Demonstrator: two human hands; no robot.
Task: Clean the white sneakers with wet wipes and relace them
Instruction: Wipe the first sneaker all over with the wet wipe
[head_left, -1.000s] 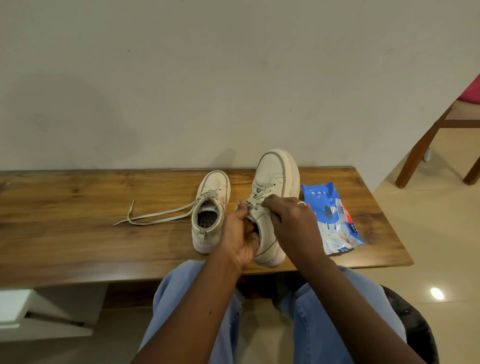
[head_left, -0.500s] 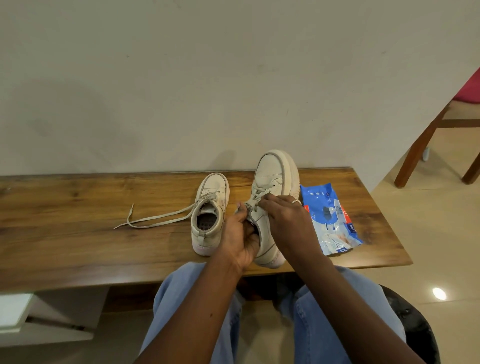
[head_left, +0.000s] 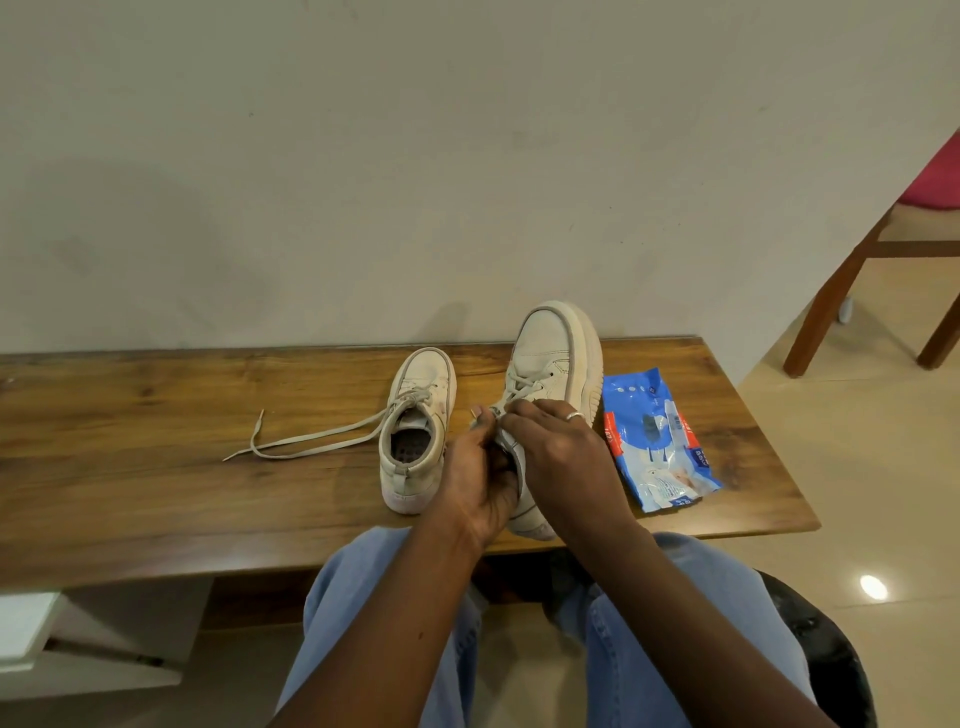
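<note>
Soft even light, sharp; wide-angle edge bowing.

A single wide-angle camera sits on the person's head and looks forward and steeply down. It faces a plain wall (head_left: 467, 156), which fills the upper half, with a wooden table (head_left: 130, 467) set against it and running across the middle. The forearms cross the bottom edge, and the left hand (head_left: 478, 483) and right hand (head_left: 561, 457) grip a sneaker (head_left: 550, 343) just below the centre, near the lens, over the table's near edge. The jeans (head_left: 353, 597) on the person's legs fill the bottom, closest of all. The wide lens also takes in the tiled floor (head_left: 857, 493) and a chair (head_left: 828, 306) at the far right.
</note>
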